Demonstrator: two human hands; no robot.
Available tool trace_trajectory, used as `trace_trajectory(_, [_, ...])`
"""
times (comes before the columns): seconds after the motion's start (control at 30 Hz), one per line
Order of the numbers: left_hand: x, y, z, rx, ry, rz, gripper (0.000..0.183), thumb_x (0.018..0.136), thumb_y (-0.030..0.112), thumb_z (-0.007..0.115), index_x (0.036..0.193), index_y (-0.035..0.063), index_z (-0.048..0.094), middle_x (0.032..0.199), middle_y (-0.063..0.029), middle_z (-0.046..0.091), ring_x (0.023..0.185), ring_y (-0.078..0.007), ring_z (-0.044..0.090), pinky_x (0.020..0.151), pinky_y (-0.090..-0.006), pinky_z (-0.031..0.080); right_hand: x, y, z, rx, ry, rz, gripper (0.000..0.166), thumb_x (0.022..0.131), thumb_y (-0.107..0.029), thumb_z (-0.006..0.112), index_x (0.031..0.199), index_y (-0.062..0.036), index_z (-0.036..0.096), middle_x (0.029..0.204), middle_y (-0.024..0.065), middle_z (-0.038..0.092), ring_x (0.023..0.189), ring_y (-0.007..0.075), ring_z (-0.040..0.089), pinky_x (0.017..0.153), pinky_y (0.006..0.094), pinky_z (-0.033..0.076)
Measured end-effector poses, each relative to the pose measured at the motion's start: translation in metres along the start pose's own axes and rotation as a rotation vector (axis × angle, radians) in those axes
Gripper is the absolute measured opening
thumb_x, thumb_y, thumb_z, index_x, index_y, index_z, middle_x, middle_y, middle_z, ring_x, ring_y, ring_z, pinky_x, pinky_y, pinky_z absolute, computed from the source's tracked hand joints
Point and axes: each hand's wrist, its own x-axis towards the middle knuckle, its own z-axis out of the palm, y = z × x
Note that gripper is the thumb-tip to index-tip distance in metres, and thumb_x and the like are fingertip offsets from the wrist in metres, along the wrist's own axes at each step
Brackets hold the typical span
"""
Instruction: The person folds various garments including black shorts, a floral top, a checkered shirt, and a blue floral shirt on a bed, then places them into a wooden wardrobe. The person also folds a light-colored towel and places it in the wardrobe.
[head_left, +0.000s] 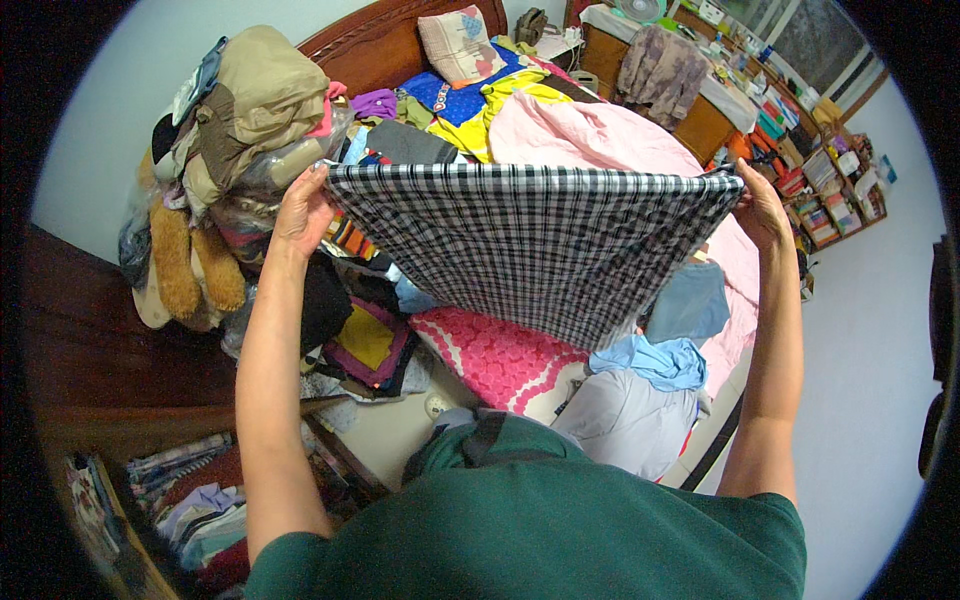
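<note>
A black-and-white plaid cloth (525, 240) is stretched between my two hands, its top edge nearly straight and its lower part hanging over the bed. My left hand (306, 206) grips the upper left corner. At the opposite upper corner, my right hand (761, 202) pinches the fabric. The cloth hides part of the bed behind it. Under its lower edge lies a pink patterned bed cover (495, 349). A light blue garment (652, 362) and folded blue-grey clothing (688, 300) are close by on the right.
Tall piled clothes and plastic bags (255, 112) stand at the left. A pink blanket (592, 135) and a pillow (461, 45) lie farther back on the bed. An open drawer holding clothes (202, 517) is at lower left. A cluttered desk (720, 97) and bookshelf (832, 187) line the right.
</note>
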Motion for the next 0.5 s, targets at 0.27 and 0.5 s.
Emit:
trace_trajectory(0.27, [-0.003, 0.011, -0.005, 0.076, 0.132, 0.135, 0.015, 0.093, 0.010, 0.057, 0.107, 0.0045, 0.057, 0.100, -0.0031, 0.063, 0.095, -0.0132, 0.059, 0.090, -0.0292, 0.045, -0.014, -0.002, 0.003, -0.116, 0.084, -0.159, 0.018, 0.092, -0.026, 0.062, 0.097, -0.0094, 0.060, 0.080, -0.0050, 0.061, 0.070, 0.0066, 0.056, 0.065, 0.0233, 0.045])
trace_trajectory(0.5, [-0.027, 0.010, 0.023, 0.198, -0.022, 0.041, 0.047, 0.092, 0.010, 0.056, 0.136, 0.0044, 0.042, 0.125, -0.0085, 0.054, 0.107, -0.0173, 0.055, 0.097, -0.0329, 0.043, -0.011, 0.006, -0.005, -0.068, 0.164, -0.212, 0.023, 0.093, -0.017, 0.059, 0.113, -0.0071, 0.061, 0.084, 0.0006, 0.063, 0.074, 0.0096, 0.058, 0.066, 0.0253, 0.048])
